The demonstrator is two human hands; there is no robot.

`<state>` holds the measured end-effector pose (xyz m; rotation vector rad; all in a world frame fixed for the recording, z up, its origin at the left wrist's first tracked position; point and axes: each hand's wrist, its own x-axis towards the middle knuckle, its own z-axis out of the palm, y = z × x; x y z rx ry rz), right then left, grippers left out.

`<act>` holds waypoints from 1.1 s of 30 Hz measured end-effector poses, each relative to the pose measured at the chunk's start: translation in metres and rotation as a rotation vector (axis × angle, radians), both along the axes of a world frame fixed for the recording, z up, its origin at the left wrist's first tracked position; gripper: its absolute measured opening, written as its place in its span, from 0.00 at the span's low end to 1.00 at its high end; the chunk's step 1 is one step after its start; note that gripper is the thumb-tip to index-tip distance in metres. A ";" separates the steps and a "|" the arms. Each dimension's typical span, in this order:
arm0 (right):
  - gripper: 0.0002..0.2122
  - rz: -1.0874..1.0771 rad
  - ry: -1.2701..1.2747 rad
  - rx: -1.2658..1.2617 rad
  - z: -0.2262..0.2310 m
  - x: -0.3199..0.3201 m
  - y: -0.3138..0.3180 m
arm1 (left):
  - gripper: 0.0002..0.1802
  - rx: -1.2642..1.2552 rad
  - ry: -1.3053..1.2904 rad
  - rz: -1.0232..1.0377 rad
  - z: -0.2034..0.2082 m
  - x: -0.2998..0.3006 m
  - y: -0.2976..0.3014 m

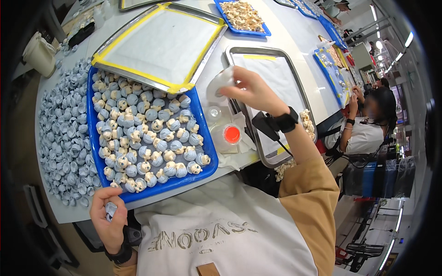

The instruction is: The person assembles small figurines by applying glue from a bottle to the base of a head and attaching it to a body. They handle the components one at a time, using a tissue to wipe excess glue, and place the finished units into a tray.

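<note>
At the near left corner of the blue tray [209, 133], my left hand [108, 214] is closed round a small pale blue shell piece [111, 209]. Many little cream doll heads with pale blue hair [156, 125] lie in that tray. My right hand [253, 92] is raised over the table, pinching a white rounded object [220, 85]; blur hides its exact kind. Below that hand stand a clear cup with bright red-orange content [231, 134] and a small clear round container [213, 113]. A black device with a cable is by my right wrist.
Loose pale blue shells [64, 142] heap at the left. A paper-lined metal tray with yellow tape [161, 41] overlaps the blue tray's far edge. Another metal tray [294, 87] lies right, cream pieces [306, 123] at its edge. A blue tray of cream pieces [241, 16] stands far; a person [368, 133] sits right.
</note>
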<state>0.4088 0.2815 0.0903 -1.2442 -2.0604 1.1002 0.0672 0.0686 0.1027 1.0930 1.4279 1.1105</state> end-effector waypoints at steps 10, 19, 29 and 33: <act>0.17 -0.255 0.625 -0.083 0.023 0.028 -0.105 | 0.17 -0.023 0.032 -0.048 0.005 0.011 0.000; 0.17 -0.347 0.768 -0.158 -0.022 0.018 -0.174 | 0.16 0.010 0.105 -0.119 0.007 0.022 0.006; 0.16 -0.516 0.777 -0.173 -0.037 0.003 -0.189 | 0.16 0.001 0.114 -0.150 0.005 0.029 0.007; 0.15 -0.533 0.786 -0.169 -0.039 0.002 -0.190 | 0.16 -0.007 0.104 -0.138 0.007 0.030 0.008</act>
